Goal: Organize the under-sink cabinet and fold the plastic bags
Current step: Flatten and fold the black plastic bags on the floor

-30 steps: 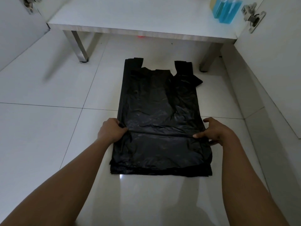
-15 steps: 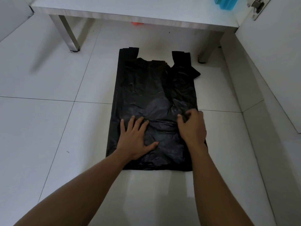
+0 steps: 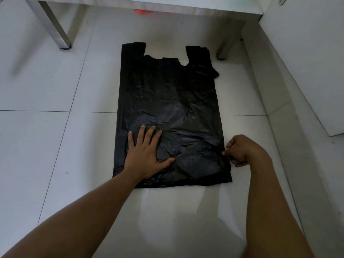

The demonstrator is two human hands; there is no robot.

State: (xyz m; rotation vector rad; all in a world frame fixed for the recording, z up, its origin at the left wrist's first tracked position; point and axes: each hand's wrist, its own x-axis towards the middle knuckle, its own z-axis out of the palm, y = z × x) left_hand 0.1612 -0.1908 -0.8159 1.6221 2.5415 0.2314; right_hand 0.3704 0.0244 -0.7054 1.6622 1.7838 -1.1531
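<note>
A black plastic bag point(image 3: 171, 101), or a stack of them, lies flat on the white tiled floor, handles pointing away from me. My left hand point(image 3: 145, 151) presses flat on the bag's lower left part, fingers spread. At the bag's right edge, near the bottom corner, my right hand point(image 3: 240, 150) has its fingers curled and pinches the edge of the plastic.
The cabinet floor board point(image 3: 167, 8) on metal legs point(image 3: 55, 28) spans the top of the view, with a second leg point(image 3: 225, 47) right of the bag's handles. An open white cabinet door point(image 3: 307, 62) stands to the right. Something orange point(image 3: 141, 11) shows under the board.
My right hand has slid from the bag's middle out to its right edge and now pinches it. The left hand stays flat on the bag. The camera has dipped closer.
</note>
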